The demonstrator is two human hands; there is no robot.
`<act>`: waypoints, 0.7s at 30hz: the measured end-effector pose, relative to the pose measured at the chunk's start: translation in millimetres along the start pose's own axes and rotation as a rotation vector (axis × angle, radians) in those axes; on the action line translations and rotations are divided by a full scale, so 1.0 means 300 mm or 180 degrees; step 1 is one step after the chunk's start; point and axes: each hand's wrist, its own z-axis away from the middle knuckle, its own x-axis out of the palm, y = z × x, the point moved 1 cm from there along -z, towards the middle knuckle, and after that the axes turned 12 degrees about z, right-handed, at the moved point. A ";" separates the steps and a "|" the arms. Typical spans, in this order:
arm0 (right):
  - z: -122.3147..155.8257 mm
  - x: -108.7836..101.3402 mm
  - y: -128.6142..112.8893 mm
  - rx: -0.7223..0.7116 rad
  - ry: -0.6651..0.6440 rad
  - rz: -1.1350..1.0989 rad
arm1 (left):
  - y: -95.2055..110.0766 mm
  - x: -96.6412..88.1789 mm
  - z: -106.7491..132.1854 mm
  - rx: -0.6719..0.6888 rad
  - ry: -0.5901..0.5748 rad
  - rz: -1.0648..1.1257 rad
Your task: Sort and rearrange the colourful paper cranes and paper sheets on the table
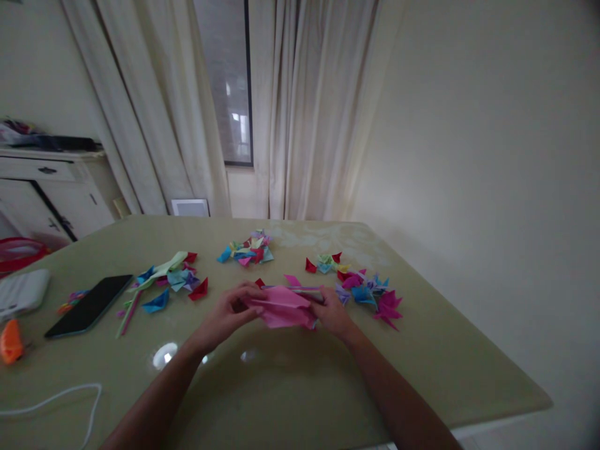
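Observation:
A pink folded paper piece (284, 307) is held up between my two hands, just above the table. My left hand (232, 312) pinches its left side with thumb and fingers. My right hand (332, 315) is closed round its right end, together with thin purplish and pale sticks (300, 289) that run along the top edge. How the paper is joined to the sticks cannot be made out. Beyond my right hand lies a heap of colourful folded paper pieces (363, 294). To the left, a blue folded paper piece (157, 302) rests near a pale green one (166, 267).
Another paper heap (248, 250) sits farther back on the green table (290, 406). At left lie a pink and green stick pair (127, 319), a dark-screened tablet or phone (91, 306), an orange object (11, 342), a white device (23, 290) and a white cable (70, 390).

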 end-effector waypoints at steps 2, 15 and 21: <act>-0.003 0.001 0.011 0.0012 0.0060 -0.0079 | 0.000 -0.017 -0.001 0.0115 -0.0041 -0.0136; 0.005 0.016 -0.016 0.0076 -0.0416 -0.0545 | -0.039 0.027 -0.002 0.0788 0.0284 -0.0706; 0.004 0.015 -0.019 -0.0090 -0.0489 -0.0547 | -0.044 0.046 -0.001 0.0324 0.0408 -0.0041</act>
